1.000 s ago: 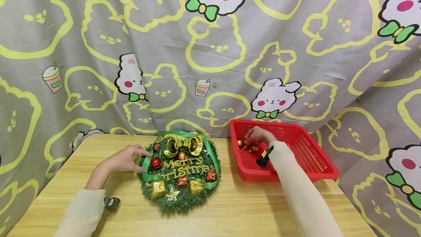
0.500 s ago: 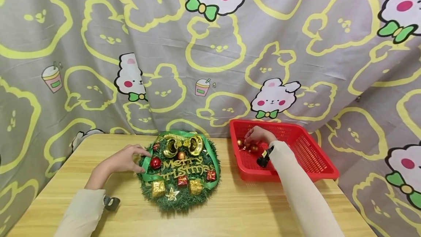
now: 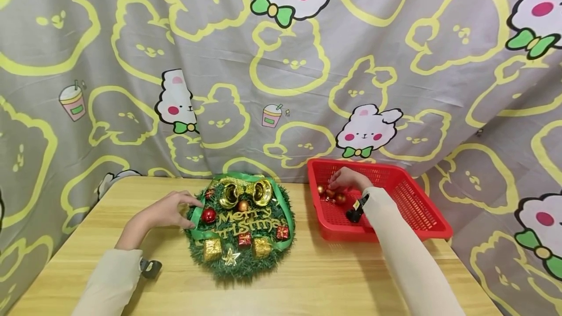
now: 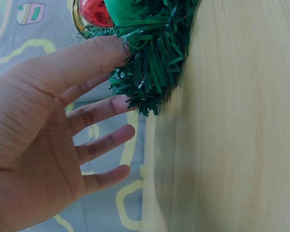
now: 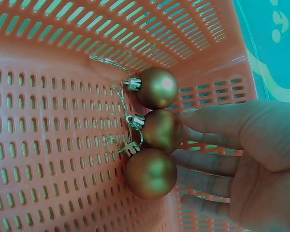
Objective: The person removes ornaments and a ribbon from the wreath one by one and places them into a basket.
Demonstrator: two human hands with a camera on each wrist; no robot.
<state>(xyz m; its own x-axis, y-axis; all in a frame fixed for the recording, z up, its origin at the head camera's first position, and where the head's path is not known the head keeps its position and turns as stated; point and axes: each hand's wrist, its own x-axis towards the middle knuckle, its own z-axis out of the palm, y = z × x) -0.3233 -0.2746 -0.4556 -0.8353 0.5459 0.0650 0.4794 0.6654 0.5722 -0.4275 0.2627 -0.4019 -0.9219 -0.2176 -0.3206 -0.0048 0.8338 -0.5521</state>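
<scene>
In the head view a green tinsel wreath (image 3: 239,269) lies on the table at the middle. It bears gold bells (image 3: 259,192), a red ball (image 3: 209,215), small gift boxes and gold lettering. My left hand (image 3: 169,211) rests at its left edge, thumb and fingers spread and mostly straight; the left wrist view shows the tinsel (image 4: 154,67) against the fingertips. My right hand (image 3: 349,179) reaches into the red basket (image 3: 388,234). In the right wrist view its thumb and fingers pinch the middle gold bauble (image 5: 160,130), between an upper bauble (image 5: 158,88) and a lower bauble (image 5: 151,174).
The basket's slotted wall (image 5: 34,121) stands around the baubles, whose gold strings (image 5: 117,96) lie together. A patterned curtain (image 3: 294,72) hangs behind the wooden table (image 3: 307,282). Bare wood lies between wreath and basket.
My right hand has shifted slightly to the right, and the middle bauble shows more clearly below its fingertips. The left hand keeps its place at the wreath.
</scene>
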